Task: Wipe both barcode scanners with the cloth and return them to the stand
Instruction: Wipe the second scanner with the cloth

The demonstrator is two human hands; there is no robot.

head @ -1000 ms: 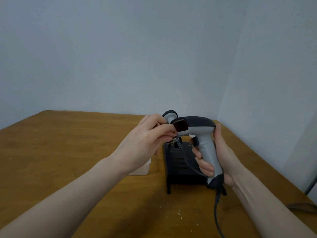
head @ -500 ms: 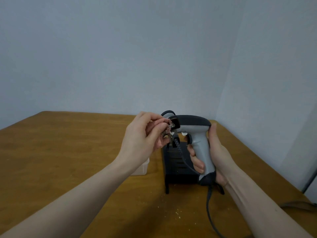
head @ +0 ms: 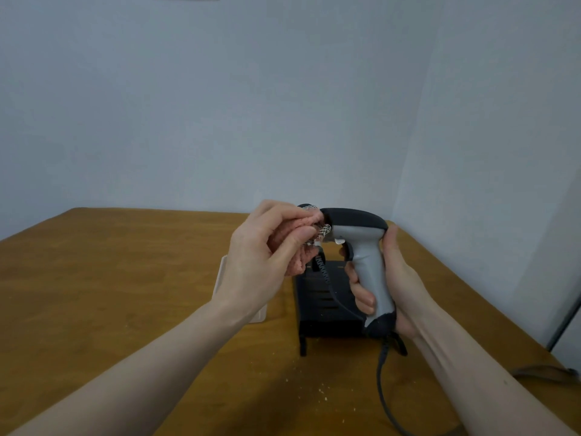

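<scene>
Scanner (head: 361, 247): rigid, light; right hand (head: 393, 278) wraps its grey handle, centre frame.
Cloth (head: 301, 247): soft, bunched; left hand (head: 267, 256) fingers pinch it against the scanner's nose.

The stand (head: 327, 313) sits on the table (head: 125, 278), a small box (head: 226, 278) just left of it. Above the stand, the right hand (head: 399, 278) holds a barcode scanner (head: 364, 253); the left hand (head: 267, 256) presses a cloth (head: 317, 231) against its front end

Wooden table (head: 94, 278) in pale grey-blue wall (head: 220, 105) corner.
</scene>
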